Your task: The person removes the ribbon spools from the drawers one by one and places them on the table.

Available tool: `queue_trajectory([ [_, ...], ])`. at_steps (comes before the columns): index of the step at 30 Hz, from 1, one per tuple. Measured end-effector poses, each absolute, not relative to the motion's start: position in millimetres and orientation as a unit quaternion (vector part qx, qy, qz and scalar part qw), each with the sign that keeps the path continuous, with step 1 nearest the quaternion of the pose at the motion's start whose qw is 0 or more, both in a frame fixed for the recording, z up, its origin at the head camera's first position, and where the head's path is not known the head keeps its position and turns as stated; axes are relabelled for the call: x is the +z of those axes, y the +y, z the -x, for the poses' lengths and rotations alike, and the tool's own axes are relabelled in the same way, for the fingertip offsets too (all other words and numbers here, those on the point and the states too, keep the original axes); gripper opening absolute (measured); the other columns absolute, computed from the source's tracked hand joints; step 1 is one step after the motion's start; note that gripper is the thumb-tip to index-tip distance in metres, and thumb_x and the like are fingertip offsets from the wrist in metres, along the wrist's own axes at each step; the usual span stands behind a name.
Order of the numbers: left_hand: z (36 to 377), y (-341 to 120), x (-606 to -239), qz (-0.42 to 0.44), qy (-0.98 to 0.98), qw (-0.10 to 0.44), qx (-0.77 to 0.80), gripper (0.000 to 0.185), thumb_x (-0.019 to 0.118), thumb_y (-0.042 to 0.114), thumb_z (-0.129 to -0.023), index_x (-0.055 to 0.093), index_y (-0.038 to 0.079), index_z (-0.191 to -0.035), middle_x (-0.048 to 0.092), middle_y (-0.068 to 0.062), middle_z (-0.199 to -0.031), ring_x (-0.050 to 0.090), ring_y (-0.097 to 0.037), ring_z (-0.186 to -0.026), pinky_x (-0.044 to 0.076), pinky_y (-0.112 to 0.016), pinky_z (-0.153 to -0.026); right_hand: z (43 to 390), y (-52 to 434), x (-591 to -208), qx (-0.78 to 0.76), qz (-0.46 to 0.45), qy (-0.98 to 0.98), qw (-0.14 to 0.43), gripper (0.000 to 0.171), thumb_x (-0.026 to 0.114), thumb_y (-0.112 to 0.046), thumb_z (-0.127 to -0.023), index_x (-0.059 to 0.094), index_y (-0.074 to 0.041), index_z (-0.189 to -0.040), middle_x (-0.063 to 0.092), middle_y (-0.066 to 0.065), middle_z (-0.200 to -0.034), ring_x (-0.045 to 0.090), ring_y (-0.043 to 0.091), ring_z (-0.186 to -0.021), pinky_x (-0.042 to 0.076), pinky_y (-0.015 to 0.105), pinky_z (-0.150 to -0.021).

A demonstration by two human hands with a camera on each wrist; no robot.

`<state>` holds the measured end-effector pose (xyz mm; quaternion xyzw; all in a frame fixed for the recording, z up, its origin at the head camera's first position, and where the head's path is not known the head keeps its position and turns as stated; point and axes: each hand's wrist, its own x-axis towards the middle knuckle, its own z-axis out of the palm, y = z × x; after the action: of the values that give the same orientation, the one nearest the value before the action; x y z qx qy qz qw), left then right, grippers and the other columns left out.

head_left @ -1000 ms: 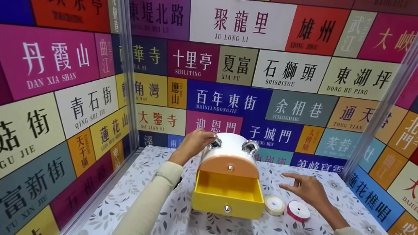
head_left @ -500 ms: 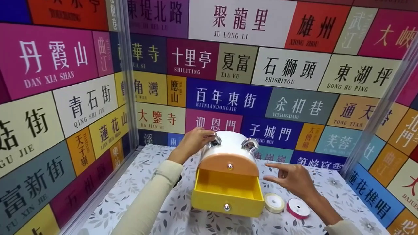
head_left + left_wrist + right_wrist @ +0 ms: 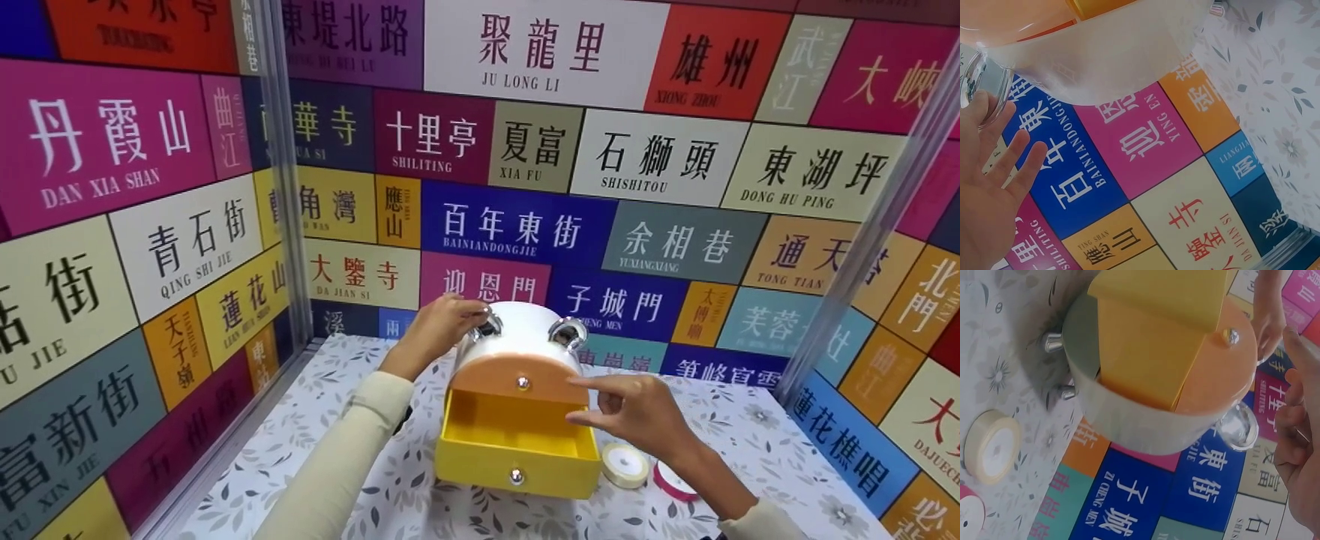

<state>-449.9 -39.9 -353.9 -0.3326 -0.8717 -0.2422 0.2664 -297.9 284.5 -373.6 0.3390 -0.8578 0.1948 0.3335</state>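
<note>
The left hand (image 3: 441,330) is pinching a chrome ring (image 3: 496,324) on the drawer chest (image 3: 491,376), the right hand (image 3: 643,416) hovering unclenched, the right wrist view revealing upper-left feet (image 3: 1052,342) hidden in the head view.

My feed gives me a white cabinet (image 3: 534,319) with an orange upper front (image 3: 487,381), a yellow drawer (image 3: 480,465) at its six o'clock, a cream roll (image 3: 625,466) and a crimson-edged roll (image 3: 675,492) toward its four o'clock, and grey leaves patterning the white tablecloth (image 3: 795,465).

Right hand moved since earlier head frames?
Yes: the right hand moved left in the head view, from beside the yellow drawer to overlapping its right edge.
</note>
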Motion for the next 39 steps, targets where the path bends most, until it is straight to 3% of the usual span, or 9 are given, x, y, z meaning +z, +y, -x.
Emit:
queue_trajectory([
  [7, 448, -40, -353, 0.323, -0.877, 0.266, -0.238, 0.022, 0.07, 0.031, -0.101, 0.079, 0.028, -0.121, 0.078, 0.008, -0.109, 0.064, -0.018, -0.096, 0.056, -0.035, -0.086, 292, 261, -385, 0.189, -0.388, -0.83, 0.352, 0.045, 0.091, -0.048, -0.075, 0.082, -0.027, -0.114, 0.037, -0.022, -0.06, 0.029, -0.006, -0.055, 0.026, 0.013, -0.049],
  [13, 447, -38, -353, 0.321, -0.878, 0.269, -0.231, 0.022, 0.07, 0.031, -0.101, 0.079, 0.028, -0.121, 0.077, 0.005, -0.106, 0.065, -0.019, -0.097, 0.057, -0.036, -0.085, 292, 248, -400, 0.184, -0.432, -0.798, 0.379, 0.045, 0.096, -0.044, -0.069, 0.083, -0.028, -0.109, 0.042, -0.02, -0.06, 0.027, -0.01, -0.057, 0.024, 0.008, -0.049],
  [23, 449, -39, -354, 0.316, -0.88, 0.267, -0.232, 0.022, 0.069, 0.033, -0.101, 0.078, 0.029, -0.121, 0.077, 0.007, -0.107, 0.064, -0.016, -0.097, 0.057, -0.033, -0.085, 287, 231, -431, 0.203, -0.445, -0.802, 0.343, 0.038, 0.097, -0.04, -0.071, 0.084, -0.028, -0.104, 0.055, -0.021, -0.055, 0.035, -0.016, -0.049, 0.028, 0.003, -0.046],
  [30, 448, -40, -352, 0.318, -0.882, 0.267, -0.225, 0.023, 0.068, 0.033, -0.102, 0.078, 0.029, -0.122, 0.076, 0.006, -0.104, 0.063, -0.016, -0.092, 0.056, -0.032, -0.081, 287, 227, -449, 0.174, -0.469, -0.785, 0.366, 0.039, 0.098, -0.037, -0.07, 0.084, -0.026, -0.105, 0.071, -0.014, -0.066, 0.046, -0.01, -0.05, 0.041, 0.006, -0.051],
  [39, 448, -40, -353, 0.323, -0.878, 0.273, -0.225, 0.022, 0.068, 0.032, -0.102, 0.079, 0.028, -0.121, 0.078, 0.008, -0.108, 0.063, -0.018, -0.093, 0.056, -0.034, -0.083, 281, 221, -457, 0.068, -0.472, -0.773, 0.419, 0.035, 0.096, -0.036, -0.072, 0.081, -0.034, -0.104, 0.075, -0.014, -0.075, 0.059, 0.001, -0.051, 0.049, 0.015, -0.051],
])
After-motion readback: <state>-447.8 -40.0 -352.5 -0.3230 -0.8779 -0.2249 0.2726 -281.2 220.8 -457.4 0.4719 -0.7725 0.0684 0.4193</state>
